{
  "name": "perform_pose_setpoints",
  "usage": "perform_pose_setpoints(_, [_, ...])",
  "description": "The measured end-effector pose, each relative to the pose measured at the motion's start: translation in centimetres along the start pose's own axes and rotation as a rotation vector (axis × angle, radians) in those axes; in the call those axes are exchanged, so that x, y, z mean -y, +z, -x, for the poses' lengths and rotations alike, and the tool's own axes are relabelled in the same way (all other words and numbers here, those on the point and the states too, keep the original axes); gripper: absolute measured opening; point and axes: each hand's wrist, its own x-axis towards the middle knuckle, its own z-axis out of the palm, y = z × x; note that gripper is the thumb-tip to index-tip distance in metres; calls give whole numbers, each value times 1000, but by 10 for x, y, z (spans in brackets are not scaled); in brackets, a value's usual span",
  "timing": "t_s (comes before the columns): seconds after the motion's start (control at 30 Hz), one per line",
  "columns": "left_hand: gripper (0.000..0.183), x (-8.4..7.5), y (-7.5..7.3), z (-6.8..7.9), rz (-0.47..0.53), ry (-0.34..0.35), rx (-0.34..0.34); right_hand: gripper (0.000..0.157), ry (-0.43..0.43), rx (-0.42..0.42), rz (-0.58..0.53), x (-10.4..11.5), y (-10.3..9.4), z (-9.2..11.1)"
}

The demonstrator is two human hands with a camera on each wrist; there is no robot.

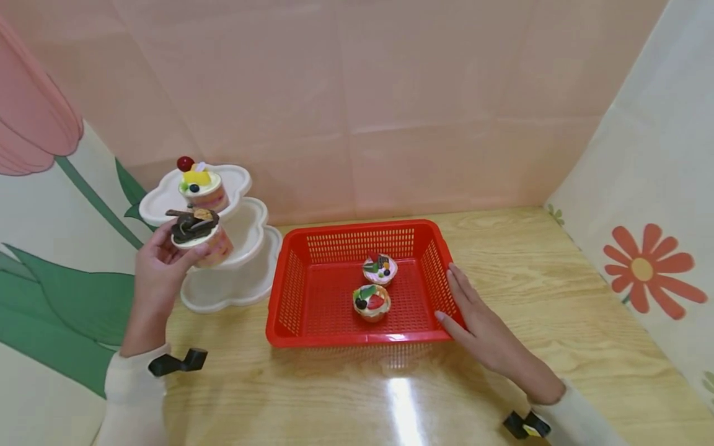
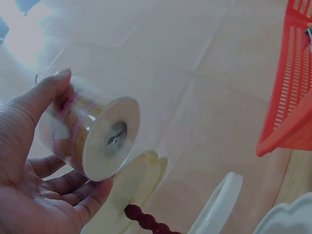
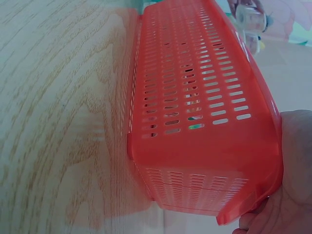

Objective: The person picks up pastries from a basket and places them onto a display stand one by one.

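My left hand (image 1: pixel 158 257) grips a toy dessert cup (image 1: pixel 202 240) topped with dark chocolate curls, raised in front of a white tiered stand (image 1: pixel 231 282). In the left wrist view the cup (image 2: pixel 92 129) is tilted, its pale round base facing the camera, thumb on one side and fingers on the other. Another dessert cup (image 1: pixel 203 189), with a cherry and yellow fruit, sits on the stand's top tier. My right hand (image 1: pixel 482 325) rests on the right rim of a red basket (image 1: pixel 357 339), its thumb over the front corner.
Inside the basket are two toy cupcakes, one (image 1: pixel 380 269) behind the other (image 1: pixel 371 303). The basket stands on a wooden table (image 1: pixel 502 248) right of the stand. A pink backdrop (image 1: pixel 390 124) rises behind, with a flowered sheet (image 1: pixel 652 186) at the right.
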Motion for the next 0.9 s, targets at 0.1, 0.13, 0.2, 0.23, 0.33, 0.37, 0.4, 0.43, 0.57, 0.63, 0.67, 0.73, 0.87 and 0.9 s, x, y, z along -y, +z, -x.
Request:
perform_pose_setpoints(0.1, [54,0,-4,-1,51,11,-40,83,-3,0,3,0,1,1])
perform_pose_setpoints(0.13, [54,0,-5,-2,62,18,-48,83,-5,-4,4,1,1,1])
perform_pose_setpoints(0.2, [53,0,-9,-4,82,31,-66,82,-7,-9,4,2,0,1])
perform_pose_setpoints(0.23, [53,-1,-11,-5,92,33,-75,82,-7,-11,5,2,0,1])
perform_pose_setpoints(0.33, [53,-2,-16,-9,118,34,-114,81,-9,-15,4,3,0,1])
perform_pose_setpoints(0.37, [52,-3,-18,-11,123,32,-128,81,-7,-11,4,4,0,1])
perform_pose_setpoints(0.4, [53,-3,-20,-12,126,26,-140,81,-7,-10,4,3,0,1])
perform_pose_setpoints(0.43, [54,-4,-22,-14,127,18,-150,81,-6,-8,4,4,0,0])
perform_pose_setpoints(0.57, [55,-7,-29,-21,144,6,-179,82,-3,-3,3,4,-1,0])
perform_pose_setpoints(0.63, [52,-9,-30,-24,173,15,-196,82,-2,-2,3,4,-1,0])
perform_pose_setpoints(0.67, [51,-9,-31,-25,180,22,-202,82,-2,-2,3,4,-1,0])
perform_pose_setpoints(0.73, [48,-11,-33,-28,188,32,-205,82,-2,-3,5,4,-1,0])
perform_pose_setpoints(0.87, [46,-12,-38,-32,200,41,-184,82,-8,-6,7,4,-1,0])
perform_pose_setpoints(0.9, [46,-13,-40,-34,207,43,-176,82,-9,-6,8,4,-1,0])
